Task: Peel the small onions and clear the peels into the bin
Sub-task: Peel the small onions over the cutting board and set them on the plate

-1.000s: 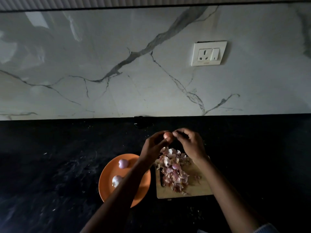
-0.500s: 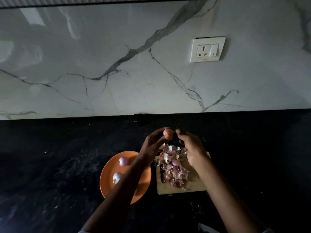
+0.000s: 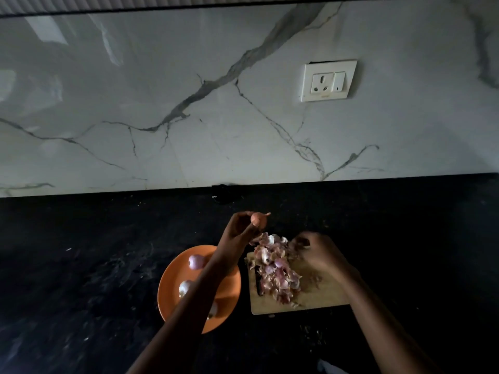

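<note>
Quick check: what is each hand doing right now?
Left hand: pinches an onion above the counter.
Right hand: down at the peels on the board; blurred, grip cannot be told.

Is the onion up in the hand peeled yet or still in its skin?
Still in its skin: the onion that the left hand holds looks brown, a dry tip sticking out.

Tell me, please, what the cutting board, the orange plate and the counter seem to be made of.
Cutting board: likely wood or bamboo, matte; pale tan with a faint grain.
Orange plate: probably plastic or melamine, though glazed ceramic is possible; even colour, smooth with a soft sheen.
Counter: looks like polished dark stone, perhaps granite; black with pale flecks and streaks.
</note>
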Motion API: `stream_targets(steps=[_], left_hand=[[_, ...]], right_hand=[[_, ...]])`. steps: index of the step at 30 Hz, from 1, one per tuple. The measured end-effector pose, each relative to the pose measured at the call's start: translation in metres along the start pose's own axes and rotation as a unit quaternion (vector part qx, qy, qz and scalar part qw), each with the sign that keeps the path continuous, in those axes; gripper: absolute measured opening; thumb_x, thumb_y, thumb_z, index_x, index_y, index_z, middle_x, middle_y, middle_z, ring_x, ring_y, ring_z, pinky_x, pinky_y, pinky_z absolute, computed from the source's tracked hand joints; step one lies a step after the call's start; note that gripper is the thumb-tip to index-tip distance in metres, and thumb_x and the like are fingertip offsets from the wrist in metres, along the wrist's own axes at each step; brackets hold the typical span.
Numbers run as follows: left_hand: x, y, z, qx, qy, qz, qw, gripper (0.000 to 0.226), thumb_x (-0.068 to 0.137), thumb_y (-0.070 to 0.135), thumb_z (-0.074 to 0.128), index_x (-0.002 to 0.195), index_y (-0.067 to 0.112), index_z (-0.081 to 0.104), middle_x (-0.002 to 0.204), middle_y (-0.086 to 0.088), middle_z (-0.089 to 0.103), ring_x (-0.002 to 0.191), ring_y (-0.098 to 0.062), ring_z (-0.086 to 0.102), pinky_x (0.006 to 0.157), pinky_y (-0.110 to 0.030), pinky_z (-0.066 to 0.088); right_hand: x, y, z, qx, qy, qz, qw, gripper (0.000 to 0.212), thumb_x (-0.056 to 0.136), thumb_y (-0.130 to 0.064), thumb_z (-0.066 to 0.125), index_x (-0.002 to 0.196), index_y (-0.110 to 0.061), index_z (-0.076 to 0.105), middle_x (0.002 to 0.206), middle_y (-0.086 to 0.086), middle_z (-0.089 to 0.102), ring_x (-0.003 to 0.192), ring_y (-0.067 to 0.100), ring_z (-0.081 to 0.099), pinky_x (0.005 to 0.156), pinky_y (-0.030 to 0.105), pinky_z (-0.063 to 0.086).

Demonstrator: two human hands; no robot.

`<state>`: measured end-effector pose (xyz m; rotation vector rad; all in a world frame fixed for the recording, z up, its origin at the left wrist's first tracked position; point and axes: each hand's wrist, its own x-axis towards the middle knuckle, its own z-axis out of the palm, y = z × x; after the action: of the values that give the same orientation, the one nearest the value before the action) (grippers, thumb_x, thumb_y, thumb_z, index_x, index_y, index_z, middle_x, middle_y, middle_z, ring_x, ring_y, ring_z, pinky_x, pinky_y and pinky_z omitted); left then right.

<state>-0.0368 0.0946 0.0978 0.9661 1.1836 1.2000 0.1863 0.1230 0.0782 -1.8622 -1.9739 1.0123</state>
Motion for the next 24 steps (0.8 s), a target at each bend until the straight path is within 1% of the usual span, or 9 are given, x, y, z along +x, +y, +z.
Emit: stream_targets(steps=[3,4,6,8,11,15,19,22,24], left_hand=[[0.0,0.001,0.004,0.0,-0.011,-0.005,1.0,0.039,0.085,0.028,0.066,0.116,0.007,0.058,0.109,-0.008,0.069,0.1,-0.021,0.067,0.096,-0.047,0.052],[0.0,0.003,0.005,0.002,-0.018,-0.007,1.0,0.04,0.085,0.029,0.065,0.117,0.006,0.058,0.11,-0.009,0.069,0.1,-0.021,0.067,0.095,-0.044,0.053],[0.001,0.006,0.007,0.001,-0.023,-0.012,1.0,0.041,0.086,0.031,0.064,0.118,0.006,0.059,0.113,-0.012,0.068,0.1,-0.02,0.068,0.092,-0.038,0.054],[0.001,0.01,0.009,0.001,-0.023,-0.013,1.0,0.039,0.087,0.033,0.062,0.117,0.007,0.061,0.113,-0.014,0.068,0.103,-0.023,0.066,0.091,-0.036,0.054],[0.001,0.018,0.01,0.001,-0.04,-0.019,0.999,0.034,0.09,0.033,0.061,0.115,0.012,0.065,0.117,-0.014,0.069,0.11,-0.027,0.065,0.094,-0.035,0.053],[-0.003,0.027,0.009,0.01,-0.07,-0.006,0.997,0.017,0.09,0.025,0.065,0.1,0.031,0.077,0.106,-0.008,0.07,0.1,-0.021,0.063,0.088,-0.034,0.05],[-0.001,0.026,0.005,-0.005,-0.056,-0.004,0.998,0.024,0.091,0.026,0.063,0.113,0.018,0.069,0.11,-0.008,0.073,0.103,-0.02,0.066,0.089,-0.032,0.052],[0.001,0.026,0.003,0.024,-0.046,-0.012,0.999,0.035,0.087,0.033,0.064,0.117,0.016,0.067,0.113,-0.012,0.071,0.103,-0.024,0.064,0.087,-0.034,0.051],[0.001,0.026,0.002,0.045,-0.049,0.011,0.998,0.038,0.088,0.031,0.064,0.122,0.014,0.066,0.118,-0.012,0.071,0.108,-0.021,0.066,0.091,-0.031,0.052]], right_hand=[[-0.001,-0.023,-0.009,0.067,0.034,-0.088,0.993,0.024,0.096,-0.035,0.064,0.118,-0.024,0.067,0.105,-0.008,0.07,0.093,0.007,0.068,0.073,0.016,0.051],[-0.001,-0.032,-0.012,0.09,0.046,-0.128,0.987,0.028,0.095,-0.036,0.066,0.121,-0.025,0.066,0.109,-0.011,0.07,0.096,0.003,0.067,0.076,0.012,0.049],[0.001,-0.047,-0.016,0.125,0.061,-0.189,0.972,0.033,0.091,-0.031,0.072,0.123,-0.026,0.069,0.116,-0.015,0.07,0.106,-0.004,0.063,0.088,0.01,0.047],[0.006,-0.055,-0.017,0.139,0.067,-0.218,0.964,0.028,0.088,-0.027,0.076,0.116,-0.027,0.073,0.113,-0.015,0.072,0.106,-0.006,0.064,0.092,0.012,0.048],[0.012,-0.06,-0.016,0.157,0.088,-0.234,0.956,0.015,0.087,-0.024,0.077,0.102,-0.027,0.078,0.1,-0.015,0.075,0.097,-0.004,0.068,0.088,0.019,0.053],[0.016,-0.064,-0.015,0.192,0.118,-0.237,0.945,0.01,0.086,-0.02,0.078,0.096,-0.022,0.079,0.093,-0.015,0.076,0.092,-0.001,0.07,0.086,0.024,0.055],[0.014,-0.066,-0.021,0.195,0.066,-0.244,0.947,0.017,0.086,-0.022,0.078,0.103,-0.023,0.077,0.098,-0.016,0.075,0.097,-0.002,0.069,0.088,0.016,0.052],[0.015,-0.064,-0.022,0.192,0.089,-0.238,0.948,0.011,0.085,-0.021,0.078,0.096,-0.022,0.078,0.092,-0.016,0.075,0.092,-0.002,0.069,0.084,0.015,0.05],[0.014,-0.065,-0.02,0.178,0.124,-0.246,0.945,0.008,0.085,-0.02,0.078,0.092,-0.022,0.076,0.09,-0.015,0.074,0.09,-0.003,0.068,0.081,0.013,0.049]])
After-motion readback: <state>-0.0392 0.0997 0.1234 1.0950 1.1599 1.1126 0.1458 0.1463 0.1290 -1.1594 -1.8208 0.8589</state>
